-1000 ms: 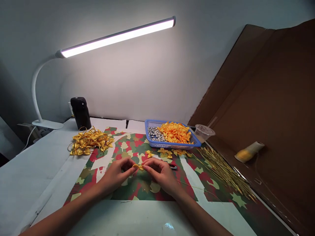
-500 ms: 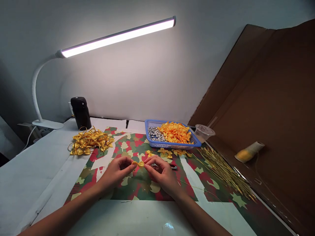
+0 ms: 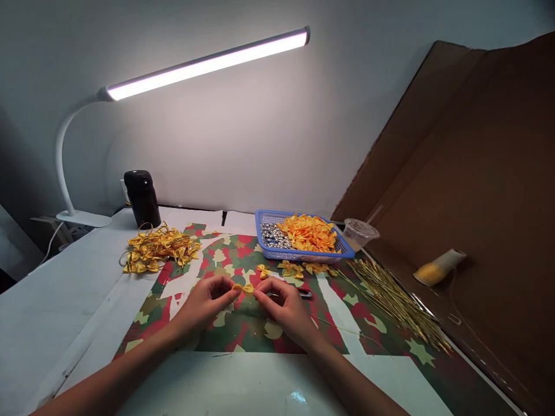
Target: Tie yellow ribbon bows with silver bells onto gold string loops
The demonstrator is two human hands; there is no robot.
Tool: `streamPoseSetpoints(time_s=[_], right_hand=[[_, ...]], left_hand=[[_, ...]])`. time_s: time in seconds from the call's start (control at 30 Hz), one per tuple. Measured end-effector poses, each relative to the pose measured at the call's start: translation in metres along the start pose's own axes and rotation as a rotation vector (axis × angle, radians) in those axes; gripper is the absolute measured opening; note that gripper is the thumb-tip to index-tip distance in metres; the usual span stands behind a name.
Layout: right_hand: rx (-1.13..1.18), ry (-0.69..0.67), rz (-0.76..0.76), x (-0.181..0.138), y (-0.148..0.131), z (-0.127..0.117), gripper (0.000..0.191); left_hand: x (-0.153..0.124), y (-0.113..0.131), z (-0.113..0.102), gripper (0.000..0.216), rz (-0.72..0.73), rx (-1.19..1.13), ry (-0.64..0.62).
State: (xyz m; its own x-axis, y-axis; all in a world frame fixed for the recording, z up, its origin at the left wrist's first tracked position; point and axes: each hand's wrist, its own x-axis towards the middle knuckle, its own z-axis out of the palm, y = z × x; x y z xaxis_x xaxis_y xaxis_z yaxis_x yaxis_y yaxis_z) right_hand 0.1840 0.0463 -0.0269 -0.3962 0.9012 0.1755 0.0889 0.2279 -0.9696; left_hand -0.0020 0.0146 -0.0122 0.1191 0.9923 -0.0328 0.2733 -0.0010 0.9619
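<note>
A small yellow ribbon bow is pinched between both hands over the patterned paper. My left hand grips its left end with fingertips closed. My right hand grips the right end, fingers curled. A few loose bows lie just beyond my hands. A dark slim tool lies on the paper behind my right hand.
A blue basket holds orange bows and silver pieces. A heap of gold bows lies at the left, gold wire ties at the right. A clear plastic cup, black device, desk lamp and cardboard wall surround the table.
Both hands lifted the bow slightly and moved it a little away from me; since half a second ago almost nothing has shifted.
</note>
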Motion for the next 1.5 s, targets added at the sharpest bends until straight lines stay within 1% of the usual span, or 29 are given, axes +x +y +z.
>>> streamPoseSetpoints(time_s=[0.2, 0.4, 0.6, 0.93, 1.23, 1.33, 1.5], right_hand=[[-0.051, -0.006, 0.003, -0.0009, 0.0003, 0.0005, 0.025], [-0.134, -0.008, -0.013, -0.0031, 0.0005, 0.0012, 0.026], [-0.219, -0.009, -0.076, -0.0046, 0.0001, 0.0026, 0.023], [-0.303, -0.048, -0.216, -0.0069, 0.0024, 0.0034, 0.021], [-0.345, -0.017, -0.302, -0.0068, 0.0017, 0.0031, 0.025], [-0.347, 0.002, -0.311, -0.0074, -0.001, 0.0031, 0.025], [-0.342, 0.053, -0.368, -0.0075, -0.0039, 0.0034, 0.024]], left_hand=[[0.0009, -0.0023, 0.0003, 0.031, 0.007, 0.025, -0.013], [-0.0017, 0.0015, 0.0021, 0.031, 0.021, 0.077, 0.02], [-0.0038, 0.0048, 0.0052, 0.029, 0.051, 0.172, 0.063], [-0.0041, 0.005, 0.0048, 0.03, 0.063, 0.206, 0.075], [-0.0046, 0.0012, 0.0064, 0.03, 0.057, 0.151, 0.04], [-0.006, 0.0034, 0.007, 0.031, 0.03, 0.112, 0.033], [-0.0075, 0.0075, 0.0079, 0.029, -0.011, 0.065, 0.019]])
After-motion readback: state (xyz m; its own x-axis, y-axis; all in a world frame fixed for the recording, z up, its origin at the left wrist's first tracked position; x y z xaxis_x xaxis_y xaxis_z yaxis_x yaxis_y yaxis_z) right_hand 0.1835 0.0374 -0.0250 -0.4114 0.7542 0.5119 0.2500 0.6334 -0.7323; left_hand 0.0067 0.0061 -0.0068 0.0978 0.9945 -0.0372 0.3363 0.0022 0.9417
